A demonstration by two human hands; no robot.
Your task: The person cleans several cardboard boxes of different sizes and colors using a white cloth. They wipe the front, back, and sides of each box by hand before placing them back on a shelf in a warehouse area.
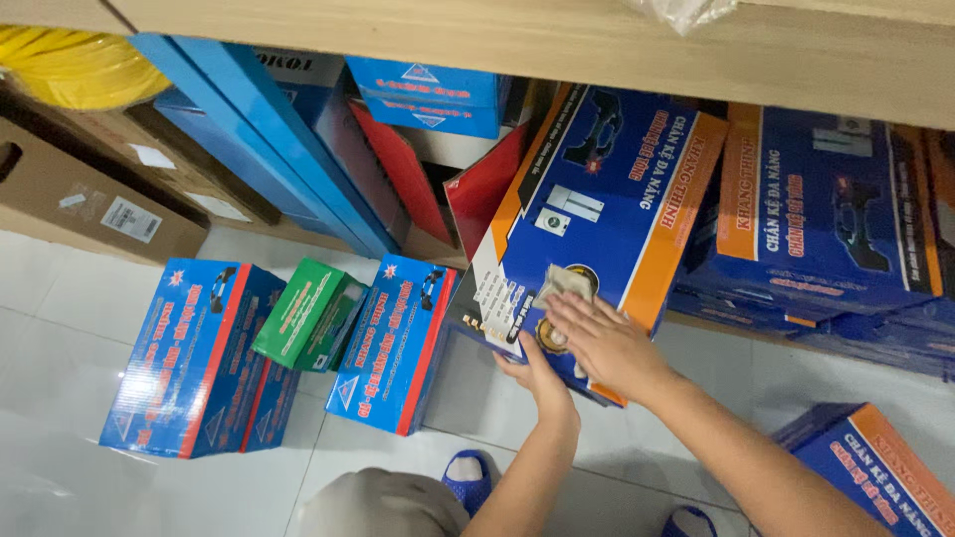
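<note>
Fingers (582, 316) of the right hand (609, 346) press a pale cloth (565, 283) flat against the tilted blue-and-orange cardboard box (597, 214) under the wooden shelf (597, 45); the left hand (537, 378) grips its lower edge. Harder wiping might tip it onto the white tiled floor (60, 378).

- Both arms are bare from the elbow down; no sleeve shows, and no watch, ring or bracelet.
- The left grip (534, 373) and the right grip (609, 343) have no gloves.
- The nails are short and plain.
- On the knee there is a grey-beige cloth (383, 502), trousers or shorts.
- The feet wear blue rubber clogs (468, 477) with small round holes on top.
</note>
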